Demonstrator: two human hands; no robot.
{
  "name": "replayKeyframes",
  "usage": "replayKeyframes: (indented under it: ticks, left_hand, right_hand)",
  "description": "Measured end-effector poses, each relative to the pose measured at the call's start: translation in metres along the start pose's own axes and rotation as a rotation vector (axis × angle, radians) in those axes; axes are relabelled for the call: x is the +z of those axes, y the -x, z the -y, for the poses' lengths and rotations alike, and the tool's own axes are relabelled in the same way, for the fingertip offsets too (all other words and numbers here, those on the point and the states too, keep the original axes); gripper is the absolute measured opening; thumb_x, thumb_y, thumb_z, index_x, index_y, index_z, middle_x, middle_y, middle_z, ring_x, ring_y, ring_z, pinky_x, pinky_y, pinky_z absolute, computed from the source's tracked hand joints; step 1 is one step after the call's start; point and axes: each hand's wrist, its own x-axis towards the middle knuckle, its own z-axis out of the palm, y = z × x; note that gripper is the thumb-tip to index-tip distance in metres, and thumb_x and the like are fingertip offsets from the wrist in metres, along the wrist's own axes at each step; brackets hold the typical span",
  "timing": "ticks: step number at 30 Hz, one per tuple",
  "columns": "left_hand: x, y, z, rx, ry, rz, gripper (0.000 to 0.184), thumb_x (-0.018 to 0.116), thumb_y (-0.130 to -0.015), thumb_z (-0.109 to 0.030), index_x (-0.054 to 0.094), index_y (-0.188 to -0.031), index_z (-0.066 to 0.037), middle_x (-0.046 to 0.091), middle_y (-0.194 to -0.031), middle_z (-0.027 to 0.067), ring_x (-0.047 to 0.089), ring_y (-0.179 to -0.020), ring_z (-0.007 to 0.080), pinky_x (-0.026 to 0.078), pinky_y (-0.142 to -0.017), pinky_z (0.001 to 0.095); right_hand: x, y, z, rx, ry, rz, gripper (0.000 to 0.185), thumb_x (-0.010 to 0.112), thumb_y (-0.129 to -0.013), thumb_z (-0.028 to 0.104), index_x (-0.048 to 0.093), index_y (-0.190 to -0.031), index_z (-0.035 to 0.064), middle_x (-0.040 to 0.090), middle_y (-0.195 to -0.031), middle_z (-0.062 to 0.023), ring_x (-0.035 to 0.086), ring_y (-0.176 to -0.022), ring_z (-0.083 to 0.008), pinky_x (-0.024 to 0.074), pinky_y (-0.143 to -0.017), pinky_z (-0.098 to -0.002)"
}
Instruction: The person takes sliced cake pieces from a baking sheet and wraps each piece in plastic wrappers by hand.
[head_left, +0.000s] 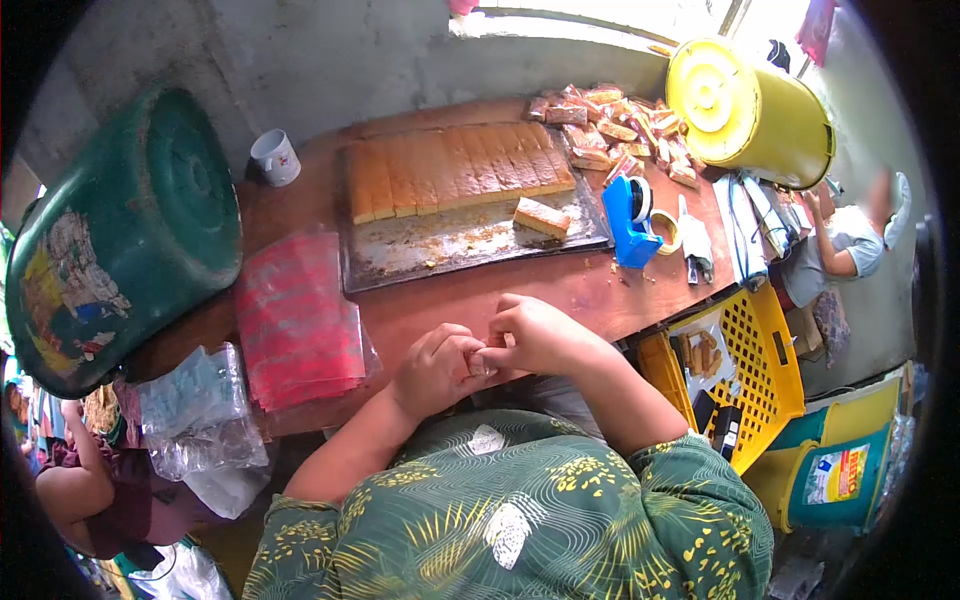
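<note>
My left hand (437, 370) and my right hand (532, 335) meet over the near edge of the table, in front of my body. The left fingers are curled closed, and the right thumb and fingertips pinch beside them. Whatever lies between the fingers is too hidden to name. Beyond them, a dark baking tray (420, 262) carries a block of sliced golden cake (450, 175), with one cut piece (542, 217) lying apart. To the left is a stack of red-printed plastic wrappers (300, 320). A blue tape dispenser (630, 225) stands to the right.
Wrapped cake pieces (620, 130) are heaped at the back, near a yellow bucket (745, 110). A big green tub (120, 240) and a white mug (275, 157) stand left. Clear plastic bags (200, 410) hang at the front edge. A yellow crate (760, 380) is at right; other people are at both sides.
</note>
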Motion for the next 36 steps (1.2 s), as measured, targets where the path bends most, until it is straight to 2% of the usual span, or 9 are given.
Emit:
replayKeyframes:
  ticks: [5, 9, 16, 20, 22, 24, 29, 32, 36]
  left_hand:
    - [0.0, 0.002, 0.0, -0.108, 0.097, 0.03, 0.039, 0.092, -0.074, -0.024, 0.067, -0.1, -0.009, 0.067, -0.099, 0.0112, 0.07, -0.085, 0.0287, 0.059, -0.077, 0.0397]
    - [0.008, 0.005, 0.006, -0.017, 0.075, 0.029, 0.042, 0.093, -0.073, -0.024, 0.067, -0.101, -0.008, 0.068, -0.1, 0.0112, 0.071, -0.087, 0.0286, 0.06, -0.077, 0.039]
    - [0.009, -0.001, 0.0, 0.005, 0.133, 0.1, 0.052, 0.089, -0.077, -0.025, 0.06, -0.116, -0.007, 0.068, -0.112, 0.0141, 0.07, -0.099, 0.0327, 0.058, -0.087, 0.0425]
    - [0.009, -0.001, -0.002, -0.06, 0.014, 0.105, 0.039, 0.083, -0.083, -0.021, 0.063, -0.114, -0.008, 0.067, -0.113, 0.0141, 0.069, -0.102, 0.0346, 0.057, -0.088, 0.0434]
    - [0.01, 0.002, -0.005, -0.106, -0.022, 0.122, 0.034, 0.081, -0.085, -0.019, 0.064, -0.112, -0.009, 0.067, -0.113, 0.0133, 0.068, -0.103, 0.0347, 0.056, -0.088, 0.044]
    - [0.008, 0.005, -0.009, -0.151, -0.064, 0.161, 0.03, 0.08, -0.085, -0.019, 0.066, -0.11, -0.01, 0.068, -0.112, 0.0122, 0.067, -0.104, 0.0341, 0.054, -0.089, 0.0445]
    - [0.006, 0.008, -0.012, -0.152, -0.11, 0.257, 0.024, 0.08, -0.083, -0.019, 0.07, -0.102, -0.011, 0.069, -0.11, 0.0084, 0.066, -0.105, 0.031, 0.051, -0.091, 0.045]
    - [0.009, 0.006, -0.014, -0.168, -0.134, 0.287, 0.022, 0.08, -0.082, -0.019, 0.07, -0.099, -0.011, 0.069, -0.109, 0.0066, 0.065, -0.105, 0.0295, 0.049, -0.092, 0.045]
    - [0.008, -0.002, -0.019, -0.156, -0.198, 0.339, 0.021, 0.08, -0.081, -0.02, 0.071, -0.098, -0.012, 0.069, -0.108, 0.0048, 0.064, -0.105, 0.0278, 0.048, -0.094, 0.0448]
  right_hand:
    - [0.003, 0.015, -0.063, 0.206, 0.106, -0.093, 0.04, 0.092, -0.076, 0.03, 0.067, -0.086, 0.001, 0.062, -0.098, -0.0149, 0.063, -0.087, -0.0312, 0.0532, -0.076, -0.0417]
    - [0.024, 0.037, -0.064, -0.225, -0.162, -0.294, 0.043, 0.095, -0.073, 0.019, 0.058, -0.091, 0.0046, 0.06, -0.117, -0.015, 0.064, -0.093, -0.0302, 0.0524, -0.085, -0.0412]
    - [-0.033, 0.062, -0.021, 0.033, 0.147, 0.214, 0.022, 0.08, -0.078, 0.013, 0.064, -0.091, 0.0072, 0.066, -0.09, -0.0135, 0.065, -0.091, -0.0379, 0.0528, -0.079, -0.0473]
    - [-0.12, 0.082, -0.049, -0.164, 0.438, -1.16, 0.027, 0.078, -0.086, 0.005, 0.062, -0.108, 0.0075, 0.071, -0.105, -0.012, 0.068, -0.103, -0.0284, 0.0541, -0.089, -0.0385]
    - [-0.164, 0.122, -0.046, -0.118, 0.523, -1.441, 0.02, 0.073, -0.095, 0.01, 0.062, -0.111, 0.0061, 0.066, -0.123, -0.0123, 0.063, -0.113, -0.0248, 0.0508, -0.099, -0.0378]
    - [-0.188, 0.163, -0.087, -0.27, -0.035, -1.582, 0.015, 0.07, -0.099, 0.012, 0.062, -0.11, 0.0045, 0.065, -0.121, -0.0105, 0.063, -0.106, -0.0175, 0.0511, -0.095, -0.0322]
    - [-0.161, 0.263, -0.191, 0.228, 0.015, -1.51, 0.015, 0.066, -0.105, 0.021, 0.064, -0.111, 0.0068, 0.065, -0.101, -0.0005, 0.058, -0.088, -0.0065, 0.0476, -0.081, -0.0228]
    - [-0.113, 0.307, -0.256, 0.558, -0.411, -1.713, 0.018, 0.065, -0.104, 0.025, 0.065, -0.109, 0.0081, 0.061, -0.089, 0.0033, 0.056, -0.074, -0.0056, 0.0454, -0.065, -0.0208]
    - [-0.033, 0.375, -0.386, 0.984, -0.026, -1.317, 0.011, 0.075, -0.092, 0.016, 0.073, -0.098, 0.0069, 0.07, -0.085, -0.0007, 0.063, -0.076, -0.0124, 0.0526, -0.074, -0.0294]
